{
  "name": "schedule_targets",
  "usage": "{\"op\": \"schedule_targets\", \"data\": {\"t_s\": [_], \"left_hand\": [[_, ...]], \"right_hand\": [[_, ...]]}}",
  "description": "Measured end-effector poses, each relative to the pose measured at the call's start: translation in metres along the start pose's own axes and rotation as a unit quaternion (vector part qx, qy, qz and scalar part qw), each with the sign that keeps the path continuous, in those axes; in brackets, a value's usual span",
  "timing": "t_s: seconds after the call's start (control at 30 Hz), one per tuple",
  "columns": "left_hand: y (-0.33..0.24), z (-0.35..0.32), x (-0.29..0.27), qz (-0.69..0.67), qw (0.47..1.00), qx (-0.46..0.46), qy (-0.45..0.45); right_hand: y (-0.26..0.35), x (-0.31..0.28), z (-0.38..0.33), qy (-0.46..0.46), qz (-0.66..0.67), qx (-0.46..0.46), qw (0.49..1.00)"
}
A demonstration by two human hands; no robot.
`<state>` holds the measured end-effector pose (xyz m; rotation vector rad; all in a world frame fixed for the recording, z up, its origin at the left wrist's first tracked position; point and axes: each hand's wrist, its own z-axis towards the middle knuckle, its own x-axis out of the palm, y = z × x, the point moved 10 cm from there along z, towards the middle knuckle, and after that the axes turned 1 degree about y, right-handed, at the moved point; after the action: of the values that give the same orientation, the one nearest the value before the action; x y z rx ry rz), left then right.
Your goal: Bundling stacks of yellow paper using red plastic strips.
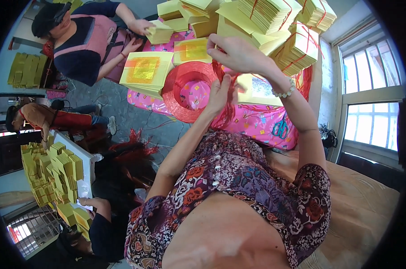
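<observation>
A bundle of red string [225, 117] hangs over the table's near edge, its upper part running up between my two hands. My left hand [219, 95] is closed around the strands, thumb on top. Above it and to the right, my right hand [239, 53] has curled fingers with red string running down from them; its fingertips are partly hidden. A large flat coil of red string [172, 92] lies just left of my left hand. Beyond it sits a stack of yellow paper [145, 69] with a gold square on top.
Tied bundles of yellow paper [297, 49] pile up at the far right. Teal-handled scissors [280, 129] lie on the pink patterned tablecloth [256, 123]. A co-worker [88, 42] handles paper across the table. Others stand by a second paper-covered table [87, 172] at left.
</observation>
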<state>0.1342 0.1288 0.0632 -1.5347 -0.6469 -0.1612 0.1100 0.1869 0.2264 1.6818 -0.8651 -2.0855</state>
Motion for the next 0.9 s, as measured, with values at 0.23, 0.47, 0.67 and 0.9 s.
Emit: {"op": "schedule_targets", "data": {"t_s": [0.23, 0.47, 0.67, 0.9], "left_hand": [[-0.015, -0.031, -0.005, -0.066, 0.994, -0.082, 0.021], [-0.027, -0.037, -0.002, -0.126, 0.986, -0.111, 0.021], [-0.019, -0.047, 0.016, -0.091, 0.980, -0.160, 0.069], [-0.009, -0.045, 0.019, -0.007, 0.981, -0.169, 0.090]], "right_hand": [[-0.044, 0.008, -0.004, 0.084, 0.304, 0.040, 0.948], [-0.050, 0.016, -0.024, 0.046, 0.399, -0.041, 0.915], [-0.029, 0.088, -0.039, 0.155, 0.551, -0.044, 0.819], [-0.049, 0.090, -0.031, 0.052, 0.578, 0.072, 0.811]]}}
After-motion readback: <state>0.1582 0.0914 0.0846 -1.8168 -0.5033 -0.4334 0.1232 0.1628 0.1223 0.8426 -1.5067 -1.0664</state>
